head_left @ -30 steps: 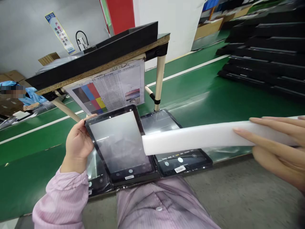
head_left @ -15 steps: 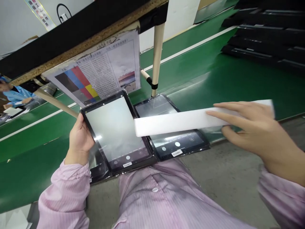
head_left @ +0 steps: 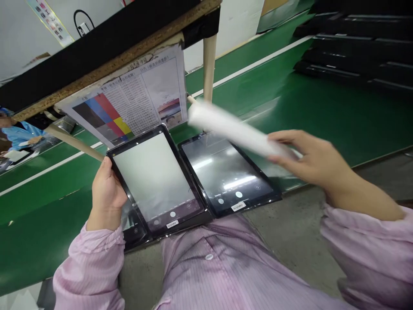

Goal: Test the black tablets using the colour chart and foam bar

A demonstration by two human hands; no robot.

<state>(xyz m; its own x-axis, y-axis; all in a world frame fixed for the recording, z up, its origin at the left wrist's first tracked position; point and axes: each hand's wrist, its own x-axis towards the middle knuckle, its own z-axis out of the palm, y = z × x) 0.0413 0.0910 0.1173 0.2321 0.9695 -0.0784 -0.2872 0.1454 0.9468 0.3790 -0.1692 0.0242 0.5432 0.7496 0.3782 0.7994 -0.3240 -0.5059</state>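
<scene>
My left hand [head_left: 108, 189] grips the left edge of a tablet [head_left: 155, 172], which is tilted up with a pale, blank camera screen. Pinched in my right hand [head_left: 309, 157] is a white foam strip [head_left: 229, 127], blurred by motion, its far end raised over a second tablet. That second tablet [head_left: 232, 172] lies to the right, its screen lit and reflecting overhead lights. Partly hidden under the held one, a third tablet [head_left: 135, 230] shows only a lower corner.
A printed chart [head_left: 129, 99] with colour blocks hangs below a black-edged shelf [head_left: 106, 56] on pale posts. Black stacked items [head_left: 358, 51] lie at the far right of the green bench [head_left: 338, 112]. At far left, a person in blue [head_left: 22, 133] sits working.
The foam strip has swung from nearly level to slanting, its far end going up and away. My right hand has shifted left. My left hand still holds the tablet in nearly the same place.
</scene>
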